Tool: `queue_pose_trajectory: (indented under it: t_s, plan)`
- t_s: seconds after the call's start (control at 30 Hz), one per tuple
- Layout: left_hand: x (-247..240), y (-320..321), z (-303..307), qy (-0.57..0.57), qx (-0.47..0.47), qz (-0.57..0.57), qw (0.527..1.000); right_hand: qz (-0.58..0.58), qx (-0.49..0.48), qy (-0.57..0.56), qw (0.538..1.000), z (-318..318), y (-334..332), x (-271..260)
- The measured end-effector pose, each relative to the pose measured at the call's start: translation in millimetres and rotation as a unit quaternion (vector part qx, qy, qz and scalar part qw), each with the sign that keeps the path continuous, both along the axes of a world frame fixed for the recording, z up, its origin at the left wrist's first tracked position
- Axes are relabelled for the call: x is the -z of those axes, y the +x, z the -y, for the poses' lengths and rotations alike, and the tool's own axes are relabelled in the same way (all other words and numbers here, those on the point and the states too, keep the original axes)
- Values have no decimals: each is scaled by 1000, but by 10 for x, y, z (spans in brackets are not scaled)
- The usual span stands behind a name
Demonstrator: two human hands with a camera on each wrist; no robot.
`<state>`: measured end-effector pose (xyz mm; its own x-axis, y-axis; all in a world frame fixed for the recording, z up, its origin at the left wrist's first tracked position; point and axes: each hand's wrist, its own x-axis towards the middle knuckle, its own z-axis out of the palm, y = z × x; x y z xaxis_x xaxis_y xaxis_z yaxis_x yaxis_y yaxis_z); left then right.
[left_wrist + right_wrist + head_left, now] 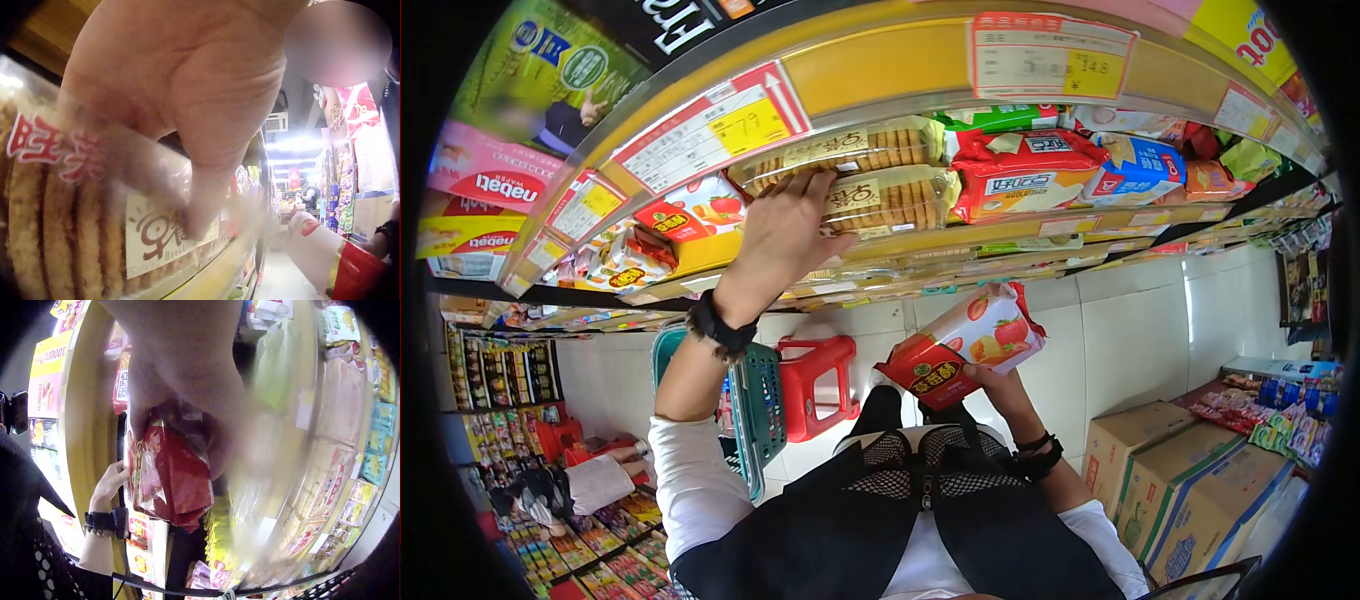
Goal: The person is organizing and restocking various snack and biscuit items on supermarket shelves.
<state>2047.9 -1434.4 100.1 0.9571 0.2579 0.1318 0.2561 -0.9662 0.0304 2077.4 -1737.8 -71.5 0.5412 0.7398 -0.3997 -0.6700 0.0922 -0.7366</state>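
Reaching up to the shelf, my left hand [785, 230] has its fingers over the top of the front clear pack of biscuits [890, 203] and its thumb down its front. In the left wrist view, round biscuits show through the wrapper of this pack [59, 212], with the thumb against its label. A second biscuit pack [880, 145] lies right behind. Lower down, my right hand [995, 390] grips a red-and-white snack bag [965, 345] with strawberries printed on it. The right wrist view shows the bag's red end [178, 478] between thumb and fingers.
Right of the biscuits stand a red snack bag [1025, 170] and a blue one [1140, 168]. A matching strawberry bag [695, 210] is at the left. Below are a green basket [755, 410], a red stool [815, 385] and cardboard boxes [1180, 490]. Another person [590, 490] is at far left.
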Motion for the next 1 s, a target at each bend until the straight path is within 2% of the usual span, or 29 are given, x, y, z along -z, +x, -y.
queue_pose_trajectory:
  t_s: [0.17, 0.23, 0.43, 0.63, 0.77, 0.87, 0.93, 1.0]
  plan:
    - [71, 64, -92, -22, 34, 0, 999, 13, -15, -10, 1000, -65, -41, -47]
    - [66, 53, -79, -19, 18, -47, 999, 13, -15, -14, 1000, -64, -67, -30]
    - [68, 53, -114, -23, 29, -82, 996, 7, -14, -10, 1000, -64, -122, -28]
    - [143, 36, -179, -27, 74, -34, 996, 11, -10, -15, 1000, -76, -138, -59]
    - [129, 27, -156, -38, 54, -55, 996, 4, -15, -14, 1000, -75, -139, -62]
    - [70, 24, -34, -3, 58, -9, 998, 12, -8, -10, 1000, -51, -133, -15]
    - [-33, 42, 84, 54, 85, 81, 992, -5, -13, -15, 1000, -45, -135, -18]
    - [-227, 178, 314, 9, 95, 116, 989, -7, -8, -12, 1000, -45, -127, -24]
